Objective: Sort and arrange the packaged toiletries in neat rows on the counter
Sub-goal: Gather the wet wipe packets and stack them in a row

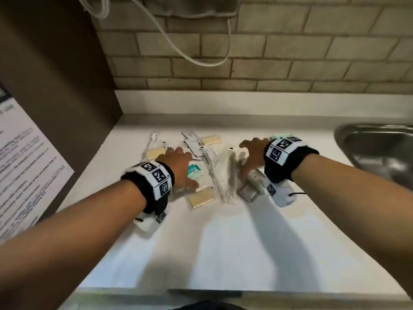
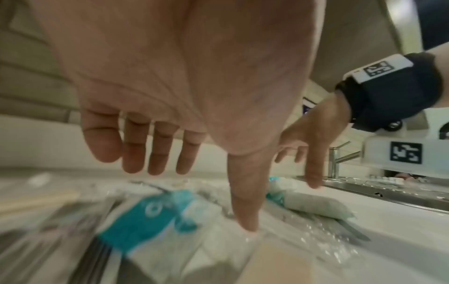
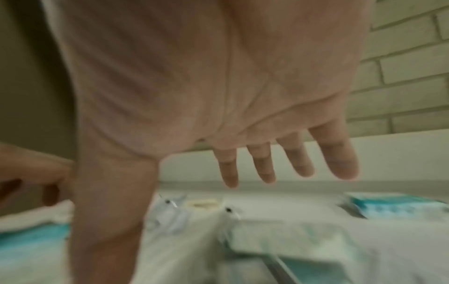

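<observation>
Packets lie in a loose heap on the bench (image 1: 223,231), just in front of the backsplash and left of the sink (image 1: 380,153), not yet in rows. Both hands hang palm-down over the heap, each grip wide and holding nothing. The left hand (image 1: 178,166) spreads over a teal packet (image 1: 194,172), fingers straight in the left wrist view, thumb tip (image 2: 245,221) touching or nearly touching the clear wrap beside the teal print (image 2: 145,217). The right hand (image 1: 252,157) hovers over the heap's right side, above a white box (image 1: 254,177) by its wrist; its fingers (image 3: 267,165) are straight and apart, clear of the packets below. Between the hands lie long clear sleeves (image 1: 223,175), their long axes running roughly from the person toward the wall. Yellow bars (image 1: 202,198) lie scattered, one near the front, others toward the wall, each turned its own way. The teal packet lies directly under the left hand, so that hand seems better placed to take it; the sleeves lie about midway, slightly nearer the right. Judging by this, the next move is a straight drop and pinch, then turning each piece to match one axis. Motion blur hides finer contact.
</observation>
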The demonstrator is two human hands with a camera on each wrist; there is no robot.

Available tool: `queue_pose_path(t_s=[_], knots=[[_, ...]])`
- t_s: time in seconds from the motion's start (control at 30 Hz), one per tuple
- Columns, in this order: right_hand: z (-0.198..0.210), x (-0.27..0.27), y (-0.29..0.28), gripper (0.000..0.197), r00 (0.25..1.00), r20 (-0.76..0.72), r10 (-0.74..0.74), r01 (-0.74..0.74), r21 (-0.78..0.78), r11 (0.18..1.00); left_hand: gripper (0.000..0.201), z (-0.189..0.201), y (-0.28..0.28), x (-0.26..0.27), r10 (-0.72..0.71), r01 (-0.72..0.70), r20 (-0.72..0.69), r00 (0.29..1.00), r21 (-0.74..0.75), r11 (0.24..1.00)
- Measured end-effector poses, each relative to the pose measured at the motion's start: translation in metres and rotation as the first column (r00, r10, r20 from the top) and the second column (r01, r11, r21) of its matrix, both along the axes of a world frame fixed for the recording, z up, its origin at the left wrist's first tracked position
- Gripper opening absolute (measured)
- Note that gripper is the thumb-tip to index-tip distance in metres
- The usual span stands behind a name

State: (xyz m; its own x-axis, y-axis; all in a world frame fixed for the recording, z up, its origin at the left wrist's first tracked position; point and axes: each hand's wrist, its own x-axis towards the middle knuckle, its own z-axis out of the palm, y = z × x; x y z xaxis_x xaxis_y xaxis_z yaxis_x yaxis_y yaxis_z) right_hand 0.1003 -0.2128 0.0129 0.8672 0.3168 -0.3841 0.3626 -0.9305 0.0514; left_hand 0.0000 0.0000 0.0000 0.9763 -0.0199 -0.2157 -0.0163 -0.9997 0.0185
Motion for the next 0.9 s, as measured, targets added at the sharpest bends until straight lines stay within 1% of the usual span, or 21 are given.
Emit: queue_pose_path(t_s=[0.03, 0.07, 0.1, 0.13, 0.17, 0.2, 0.23, 0.27, 0.3, 0.33, 0.37, 0.4, 0.47, 0.5, 0.57, 0.6, 0.63, 0.73, 0.83, 0.87, 0.9], knots=[[-0.007, 0.002, -0.007, 0.138, 1.0, -0.03, 0.002, -0.004, -0.054, 0.999, 0.086, -0.003, 0.0, -0.003, 0.037, -0.036, -0.044, 0.998, 0.028, 0.999], [-0.012, 0.003, -0.012, 0.149, 0.998, -0.067, -0.007, 0.002, -0.085, 0.996, 0.086, -0.008, 0.001, -0.002, 0.059, -0.057, -0.058, 0.997, 0.032, 0.998], [-0.019, 0.0, -0.017, 0.156, 0.992, -0.124, -0.033, 0.02, -0.107, 0.994, 0.082, -0.015, 0.003, -0.003, 0.067, -0.067, -0.054, 0.996, 0.015, 0.998], [-0.025, -0.004, -0.021, 0.159, 0.987, -0.144, -0.076, 0.057, -0.132, 0.99, 0.075, -0.02, 0.003, -0.004, 0.063, -0.063, -0.039, 0.997, -0.001, 0.998], [-0.03, -0.006, -0.023, 0.157, 0.987, -0.139, -0.076, 0.06, -0.118, 0.991, 0.069, -0.023, 0.004, -0.001, 0.052, -0.053, -0.021, 0.998, -0.028, 0.998], [-0.033, -0.007, -0.023, 0.15, 0.993, -0.1, -0.062, 0.051, -0.107, 0.993, 0.065, -0.024, 0.003, 0.001, 0.049, -0.049, -0.014, 0.999, -0.048, 0.998], [-0.04, -0.001, -0.027, 0.13, 0.998, -0.051, -0.041, 0.036, -0.098, 0.995, 0.064, -0.025, 0.003, 0.004, 0.041, -0.042, -0.011, 0.999, -0.064, 0.997], [-0.036, -0.003, -0.027, 0.1, 0.999, -0.028, -0.037, 0.034, -0.101, 0.994, 0.066, -0.024, 0.002, 0.005, 0.044, -0.045, -0.014, 0.999, -0.072, 0.996], [-0.035, -0.004, -0.03, 0.079, 0.999, -0.029, -0.025, 0.023, -0.085, 0.996, 0.067, -0.026, 0.001, 0.007, 0.057, -0.06, -0.03, 0.998, -0.086, 0.995], [-0.031, -0.007, -0.029, 0.067, 0.998, -0.054, -0.014, 0.01, -0.076, 0.997, 0.066, -0.026, 0.0, 0.009, 0.066, -0.07, -0.041, 0.997, -0.107, 0.992], [-0.027, -0.014, -0.027, 0.059, 0.997, -0.075, -0.013, 0.008, -0.062, 0.998, 0.063, -0.026, -0.001, 0.011, 0.066, -0.071, -0.039, 0.997, -0.136, 0.988], [-0.023, -0.02, -0.022, 0.058, 0.996, -0.083, -0.017, 0.012, -0.056, 0.998, 0.059, -0.024, 0.0, 0.014, 0.069, -0.074, -0.032, 0.997, -0.166, 0.983], [-0.024, -0.024, -0.016, 0.07, 0.997, -0.065, -0.039, 0.039, 0.002, 0.999, 0.051, -0.021, 0.004, 0.019, 0.101, -0.103, -0.021, 0.995, -0.246, 0.964], [-0.022, -0.024, -0.012, 0.072, 0.996, -0.076, -0.042, 0.045, 0.042, 0.998, 0.047, -0.019, 0.01, 0.021, 0.129, -0.129, -0.019, 0.991, -0.29, 0.948], [-0.014, -0.022, -0.006, 0.073, 0.987, -0.143, -0.07, 0.091, 0.141, 0.986, 0.045, -0.012, 0.024, 0.023, 0.195, -0.195, -0.035, 0.98, -0.35, 0.916], [-0.009, -0.019, -0.003, 0.072, 0.984, -0.16, -0.077, 0.105, 0.179, 0.978, 0.045, -0.007, 0.034, 0.023, 0.235, -0.231, -0.034, 0.971, -0.376, 0.897], [-0.002, -0.017, 0.002, 0.069, 0.987, -0.147, -0.063, 0.094, 0.215, 0.972, 0.045, -0.003, 0.045, 0.023, 0.283, -0.27, -0.025, 0.959, -0.395, 0.878], [0.019, -0.011, 0.027, 0.062, 0.998, -0.061, 0.022, -0.001, 0.33, 0.944, 0.051, 0.01, 0.084, 0.018, 0.4, -0.36, 0.021, 0.916, -0.397, 0.844], [0.037, -0.007, 0.057, 0.062, 0.992, 0.046, 0.115, -0.124, 0.427, 0.896, 0.067, 0.018, 0.118, 0.011, 0.461, -0.409, 0.055, 0.886, -0.378, 0.83], [0.041, -0.006, 0.067, 0.061, 0.987, 0.071, 0.142, -0.159, 0.453, 0.877, 0.068, 0.02, 0.125, 0.008, 0.476, -0.421, 0.064, 0.877, -0.376, 0.826], [0.045, -0.006, 0.079, 0.06, 0.981, 0.087, 0.174, -0.195, 0.471, 0.86, 0.062, 0.021, 0.131, 0.002, 0.489, -0.431, 0.066, 0.87, -0.381, 0.818]])
